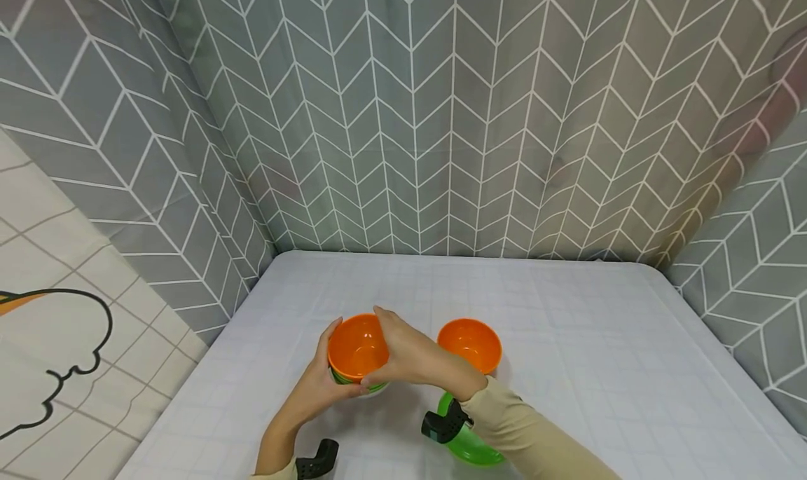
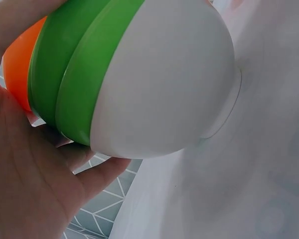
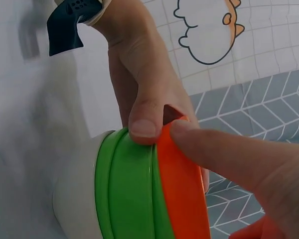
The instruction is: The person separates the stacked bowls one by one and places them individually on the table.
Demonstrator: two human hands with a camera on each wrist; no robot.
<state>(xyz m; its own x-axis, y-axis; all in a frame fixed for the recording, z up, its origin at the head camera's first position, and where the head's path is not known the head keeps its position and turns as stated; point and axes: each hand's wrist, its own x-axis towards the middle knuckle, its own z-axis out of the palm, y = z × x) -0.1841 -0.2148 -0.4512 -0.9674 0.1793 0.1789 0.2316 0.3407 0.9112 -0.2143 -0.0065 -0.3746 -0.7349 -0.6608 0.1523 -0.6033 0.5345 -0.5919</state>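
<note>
An orange bowl (image 1: pixel 358 347) tops a nested stack, its inside facing up in the head view. Under it show the green bands of green bowls (image 3: pixel 129 189), and a white bowl (image 2: pixel 164 84) forms the bottom. My left hand (image 1: pixel 318 387) grips the stack from the left, thumb at the near side and fingers round the far side. From the right, my right hand (image 1: pixel 408 350) holds the orange bowl at its rim, with the thumb in front and the fingers behind. Both thumbs are close together in the head view.
Another orange bowl (image 1: pixel 469 340) sits on the white-covered table (image 1: pixel 580 368), just beyond my right wrist. Nearer, a green bowl (image 1: pixel 474 446) is partly hidden by my right forearm and wrist strap. A patterned grey curtain (image 1: pixel 429 115) stands behind the table.
</note>
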